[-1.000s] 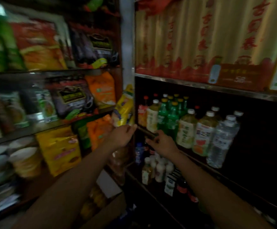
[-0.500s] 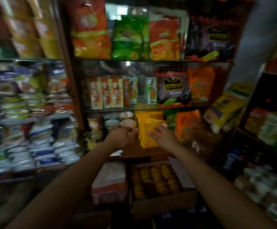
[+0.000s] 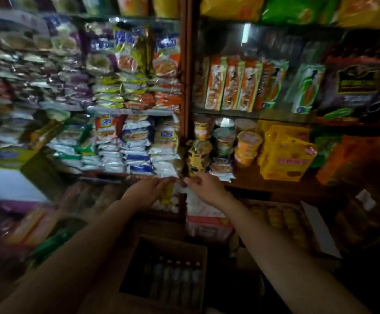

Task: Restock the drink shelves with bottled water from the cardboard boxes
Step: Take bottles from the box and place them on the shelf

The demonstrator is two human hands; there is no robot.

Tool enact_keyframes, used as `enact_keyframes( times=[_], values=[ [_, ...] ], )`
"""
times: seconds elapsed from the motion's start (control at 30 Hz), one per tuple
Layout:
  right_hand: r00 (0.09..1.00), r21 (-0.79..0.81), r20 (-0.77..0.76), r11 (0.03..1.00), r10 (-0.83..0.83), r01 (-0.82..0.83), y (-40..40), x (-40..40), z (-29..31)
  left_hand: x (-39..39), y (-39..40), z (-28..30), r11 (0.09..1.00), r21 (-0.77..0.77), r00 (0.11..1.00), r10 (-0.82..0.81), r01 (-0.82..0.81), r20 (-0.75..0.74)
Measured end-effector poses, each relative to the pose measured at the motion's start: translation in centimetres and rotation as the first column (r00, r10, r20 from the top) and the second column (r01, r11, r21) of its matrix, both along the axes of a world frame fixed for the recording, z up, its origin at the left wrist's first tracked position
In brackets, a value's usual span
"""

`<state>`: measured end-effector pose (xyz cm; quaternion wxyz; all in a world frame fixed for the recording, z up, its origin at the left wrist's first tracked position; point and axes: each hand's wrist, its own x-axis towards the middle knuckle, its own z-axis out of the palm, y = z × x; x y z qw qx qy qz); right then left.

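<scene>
Cardboard box [image 3: 162,271] holds apparently clear, ribbed bottles [image 3: 175,282].

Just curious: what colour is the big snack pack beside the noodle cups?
Yellow, with a red label, seen in the head view.

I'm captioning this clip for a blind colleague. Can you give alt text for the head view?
Two bare hands, left and right, reach forward empty above an open cardboard box of water bottles, facing blurred shelves of noodle packets and cup noodles.
</scene>
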<state>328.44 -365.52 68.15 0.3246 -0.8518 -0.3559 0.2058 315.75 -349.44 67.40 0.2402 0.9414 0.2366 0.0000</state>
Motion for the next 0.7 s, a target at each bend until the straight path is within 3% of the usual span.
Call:
enact_keyframes(
  times=[0.2, 0.37, 0.7],
  values=[
    [0.989, -0.095, -0.143, 0.994, 0.032, -0.046, 5.4, 1.2, -8.6, 0.1, 4.1, -7.1, 0.968, -0.141, 0.975, 0.190, -0.206, -0.115],
    [0.955, -0.178, -0.294, 0.984, -0.043, -0.011, 6.7, 3.0, -16.7, 2.2, 6.2, -14.7, 0.924, -0.250, 0.943, 0.230, -0.288, -0.239],
    [0.849, -0.351, -0.457, 0.931, -0.266, 0.103, 4.7, 2.4, -35.6, 3.4, 6.8, -34.1, 0.908, -0.321, 0.828, 0.047, -0.268, -0.559]
  ],
)
